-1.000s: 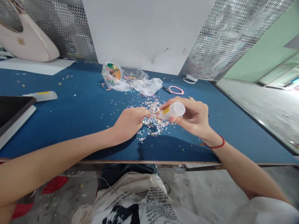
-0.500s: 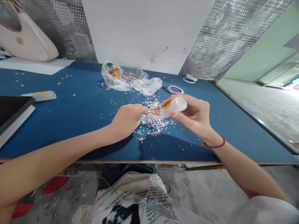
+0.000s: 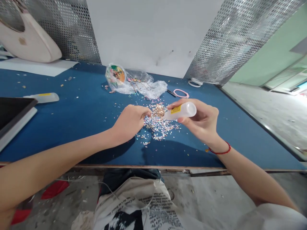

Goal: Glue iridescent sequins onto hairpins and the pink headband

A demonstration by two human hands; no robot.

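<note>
My right hand [image 3: 201,119] is wrapped round a translucent squeeze bottle [image 3: 184,110] with a yellow label, tipped on its side with the narrow end to the left. That end meets or nearly meets a rounded, gold-coloured openwork piece [image 3: 158,110]; I cannot tell if they touch. My left hand [image 3: 130,123] pinches a thin stem at the piece's left side, holding it over the table. Under both hands lies a scattered heap of shiny sequins [image 3: 160,127], silvery with some coloured ones.
Behind the sequins are a clear plastic bag [image 3: 153,89] with a round colourful label and pink-handled scissors [image 3: 181,93]. A second squeeze bottle [image 3: 44,97] lies at left near a dark-topped box [image 3: 14,111]. A pale handbag [image 3: 35,41] stands back left; white rings [image 3: 195,82] sit back right.
My right hand and the bottle have shifted slightly right, and the bottle now lies closer to level. My left hand still pinches the stem in nearly the same place.
</note>
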